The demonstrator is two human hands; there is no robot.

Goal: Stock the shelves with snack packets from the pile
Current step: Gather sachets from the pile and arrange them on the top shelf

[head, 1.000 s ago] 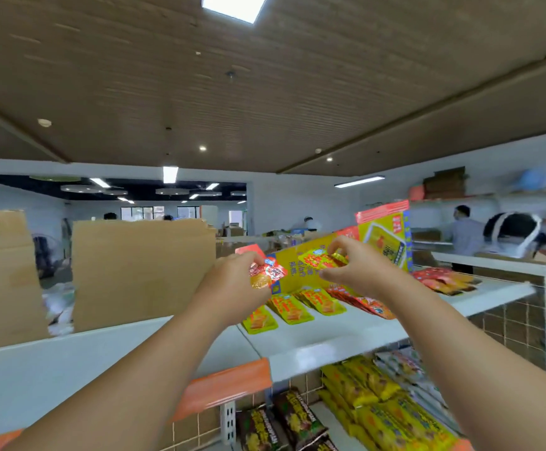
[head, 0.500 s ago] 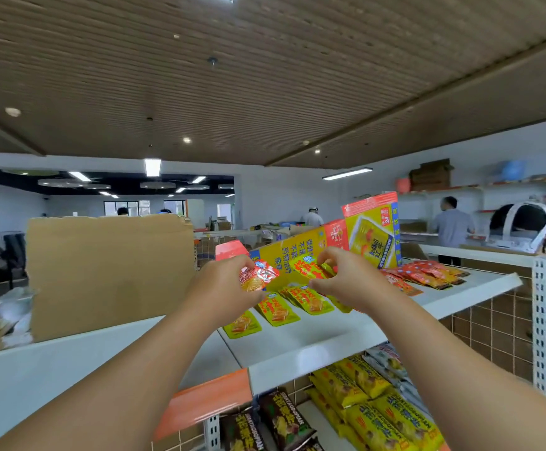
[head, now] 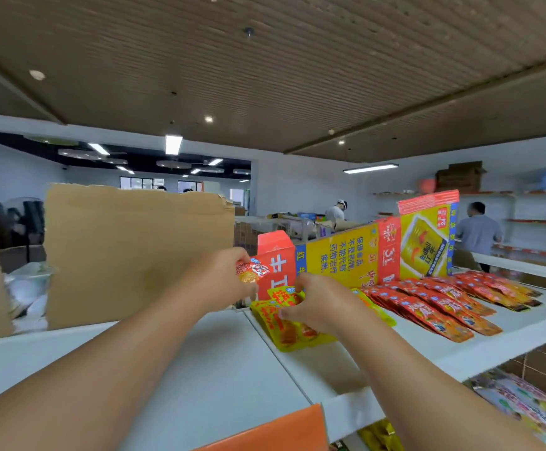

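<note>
**Hands at the top shelf (head: 232, 369): yellow packet (head: 286, 296) being set, red packet (head: 252, 271) in reserve**

Grips the red packet in the left hand (head: 219, 278), fingers curled round its near end; holds it raised just in front of the red end of the printed carton (head: 346, 255). Pinches the yellow packet in the right hand (head: 317, 304), fingers bent over its top, thumb low on the near side; holds it directly over more yellow packets (head: 289, 335) lying flat on the shelf, apparently touching them. Cannot tell where the source pile lies.

Beside the right wrist: one further yellow packet (head: 376, 309), then an overlapped row of red packets (head: 428, 307) running to the right. Behind the left arm: a tall cardboard sheet (head: 135, 252).

Step in hand, by judgement: laying the yellow packet onto its group; red packet to follow.

Probable faults and causes:
- Sliding of glossy film on glossy film; likely if released tilted or too near the front edge.
- Disturbing the flat packets underneath; likely if pushed forward instead of lowered.
- Tipping the printed carton; appears to stand on edge close behind both hands, so watch the knuckles on any reach inward.
- Mixing colours; likely if the red packet is dropped at the yellow group and not carried across to the red row.
</note>
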